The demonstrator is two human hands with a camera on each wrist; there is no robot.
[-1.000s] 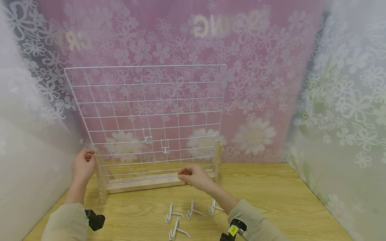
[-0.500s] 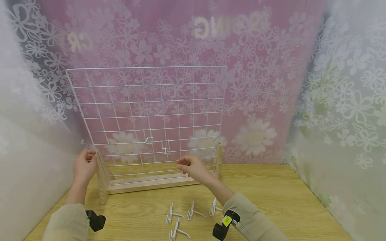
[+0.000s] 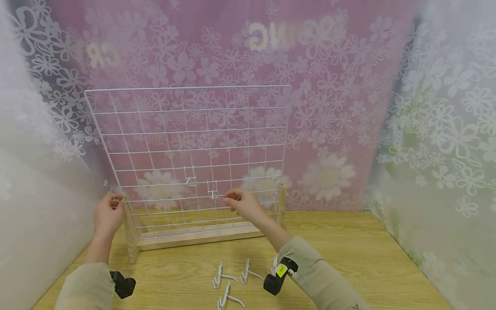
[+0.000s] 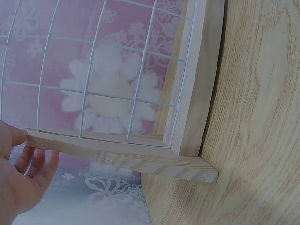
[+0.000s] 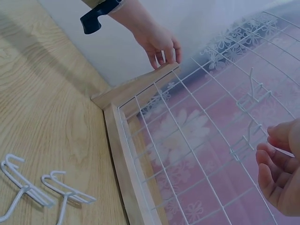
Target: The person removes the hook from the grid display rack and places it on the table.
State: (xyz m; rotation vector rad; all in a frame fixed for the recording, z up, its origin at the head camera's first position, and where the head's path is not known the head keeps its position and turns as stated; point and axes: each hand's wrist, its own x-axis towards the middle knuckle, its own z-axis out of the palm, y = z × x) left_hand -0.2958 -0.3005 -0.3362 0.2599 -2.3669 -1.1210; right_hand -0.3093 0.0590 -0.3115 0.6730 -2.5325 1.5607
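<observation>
A white wire grid panel (image 3: pixel 155 146) stands upright in a pale wooden stand (image 3: pixel 201 237). My left hand (image 3: pixel 109 214) pinches the upper end of the stand's left side piece, thumb on one side and fingers on the other in the left wrist view. Two white wire hooks hang on the grid: an upper-left hook (image 3: pixel 190 181) and a lower-right hook (image 3: pixel 212 192). My right hand (image 3: pixel 245 206) is just right of the lower hook, its fingers loosely bent with nothing between them. In the right wrist view its thumb tip is close to that hook's prong (image 5: pixel 251 132).
Several loose white hooks (image 3: pixel 219 275) lie on the wood-grain table (image 3: pixel 333 249) in front of the stand; one is partly behind the right wrist camera (image 3: pixel 274 282). Flowered pink curtain (image 3: pixel 329 107) hangs behind the grid, with pale panels at both sides.
My right hand has risen from the stand's bottom bar, slightly leftward, to beside the lower hook. The left hand keeps its hold on the side piece.
</observation>
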